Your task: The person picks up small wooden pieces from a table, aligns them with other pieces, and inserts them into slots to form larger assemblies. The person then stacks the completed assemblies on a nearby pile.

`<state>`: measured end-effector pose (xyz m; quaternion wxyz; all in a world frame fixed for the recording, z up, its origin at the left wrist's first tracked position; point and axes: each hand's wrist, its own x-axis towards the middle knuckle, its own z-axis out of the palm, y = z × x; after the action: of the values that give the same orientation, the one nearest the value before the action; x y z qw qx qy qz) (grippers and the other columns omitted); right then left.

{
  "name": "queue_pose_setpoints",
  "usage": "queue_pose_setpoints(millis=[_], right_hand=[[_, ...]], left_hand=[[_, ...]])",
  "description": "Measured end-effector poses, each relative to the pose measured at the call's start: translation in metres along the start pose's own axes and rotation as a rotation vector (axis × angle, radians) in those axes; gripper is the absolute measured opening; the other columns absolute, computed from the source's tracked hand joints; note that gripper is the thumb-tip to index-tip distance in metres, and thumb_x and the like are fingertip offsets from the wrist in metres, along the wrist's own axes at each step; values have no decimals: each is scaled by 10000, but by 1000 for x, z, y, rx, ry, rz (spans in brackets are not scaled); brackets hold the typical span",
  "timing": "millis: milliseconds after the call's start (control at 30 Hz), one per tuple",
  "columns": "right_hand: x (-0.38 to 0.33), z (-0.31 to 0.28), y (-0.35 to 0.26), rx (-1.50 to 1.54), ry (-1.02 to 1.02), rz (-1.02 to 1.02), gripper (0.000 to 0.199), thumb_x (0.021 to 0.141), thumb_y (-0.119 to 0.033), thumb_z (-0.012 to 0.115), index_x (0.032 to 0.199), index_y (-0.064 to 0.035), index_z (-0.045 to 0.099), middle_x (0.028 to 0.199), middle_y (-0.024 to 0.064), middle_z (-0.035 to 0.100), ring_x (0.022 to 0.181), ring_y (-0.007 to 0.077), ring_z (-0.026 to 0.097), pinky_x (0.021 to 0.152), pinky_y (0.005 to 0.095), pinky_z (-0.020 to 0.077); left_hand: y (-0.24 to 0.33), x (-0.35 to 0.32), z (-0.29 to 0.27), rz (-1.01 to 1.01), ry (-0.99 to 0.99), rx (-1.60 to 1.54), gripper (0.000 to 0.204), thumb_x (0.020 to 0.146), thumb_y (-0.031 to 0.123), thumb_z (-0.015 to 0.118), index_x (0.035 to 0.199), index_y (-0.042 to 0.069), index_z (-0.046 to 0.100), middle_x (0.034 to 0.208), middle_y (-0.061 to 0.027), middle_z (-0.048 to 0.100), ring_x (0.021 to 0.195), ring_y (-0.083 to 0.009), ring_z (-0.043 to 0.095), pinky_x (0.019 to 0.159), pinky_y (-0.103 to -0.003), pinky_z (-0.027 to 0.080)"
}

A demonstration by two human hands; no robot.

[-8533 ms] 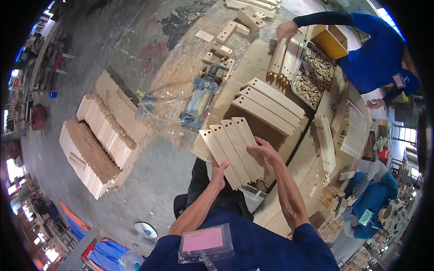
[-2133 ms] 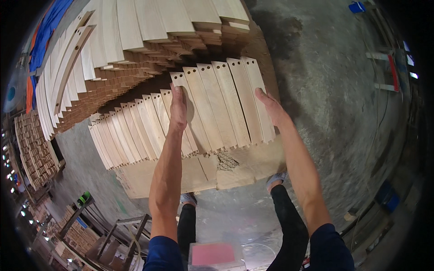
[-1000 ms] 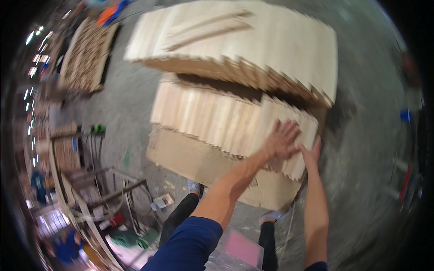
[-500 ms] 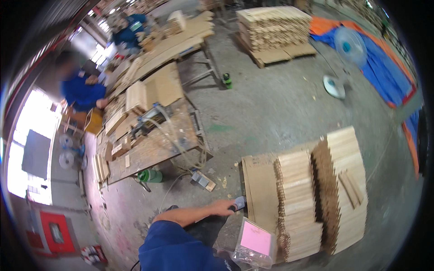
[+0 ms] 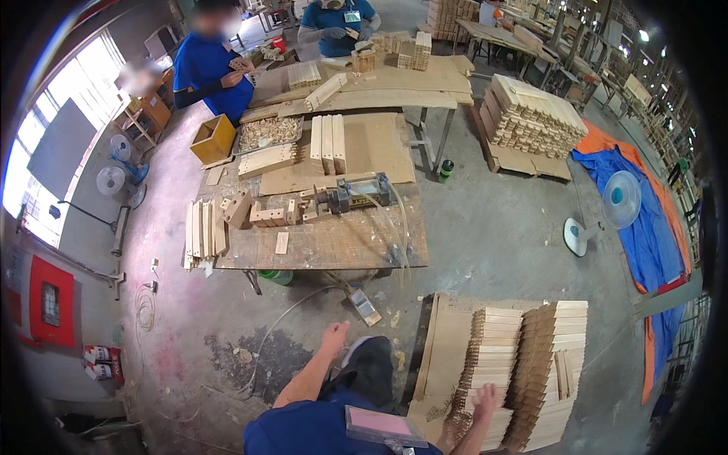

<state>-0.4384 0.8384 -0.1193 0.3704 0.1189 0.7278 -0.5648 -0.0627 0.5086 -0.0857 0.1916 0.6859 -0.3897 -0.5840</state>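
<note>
Stacks of pale wooden slats (image 5: 523,364) lie on a cardboard sheet (image 5: 447,345) on the floor at five o'clock. Right hand (image 5: 485,396) rests flat and released on the nearest slat stack. Left hand (image 5: 334,337) hangs free at six o'clock, fingers loose, grasping nothing. Desk (image 5: 334,235) with wooden blocks stands at twelve o'clock.

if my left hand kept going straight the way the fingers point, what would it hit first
Probably the bare concrete floor just ahead of the left hand; further along that line stands the workbench, though depth is hard to judge here.
</note>
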Motion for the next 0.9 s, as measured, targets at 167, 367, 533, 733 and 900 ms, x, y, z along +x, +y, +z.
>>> queue_pose_setpoints(millis=[167,367,533,733,900], right_hand=[[-54,78,12,12,-83,135,217,961,-335,629,1036,-152,539,857,3,533,715,163,553,546,326,432],[-39,232,-63,-50,-192,-137,350,988,-321,608,1209,-66,513,1023,37,561,867,152,548,698,309,450],[-28,501,-163,-71,-528,-374,632,987,-271,617,1484,25,362,1399,127,538,1284,214,502,1065,346,405],[0,768,-228,-361,-733,-457,656,940,-318,654,1454,9,410,1421,125,513,1312,226,468,1096,338,362],[62,905,-255,-925,-560,-504,1096,822,-685,635,1511,74,245,1548,271,316,1453,358,300,1173,400,278]], left_hand=[[59,63,-35,141,111,-348,287,930,330,665,798,102,550,703,46,465,618,-71,437,546,-256,366],[206,206,-117,333,-79,-715,435,951,360,664,1235,45,568,1064,-25,610,1000,-149,599,849,-321,496],[323,357,-194,340,-7,-577,738,916,468,677,1431,5,422,1379,-133,510,1268,-276,495,1035,-440,427],[385,468,-180,227,-186,-483,679,961,485,592,1445,40,423,1345,-100,533,1166,-233,524,938,-412,468],[420,488,-154,-39,-416,-541,519,943,528,577,1244,107,547,1123,-60,642,933,-201,608,824,-361,473]])
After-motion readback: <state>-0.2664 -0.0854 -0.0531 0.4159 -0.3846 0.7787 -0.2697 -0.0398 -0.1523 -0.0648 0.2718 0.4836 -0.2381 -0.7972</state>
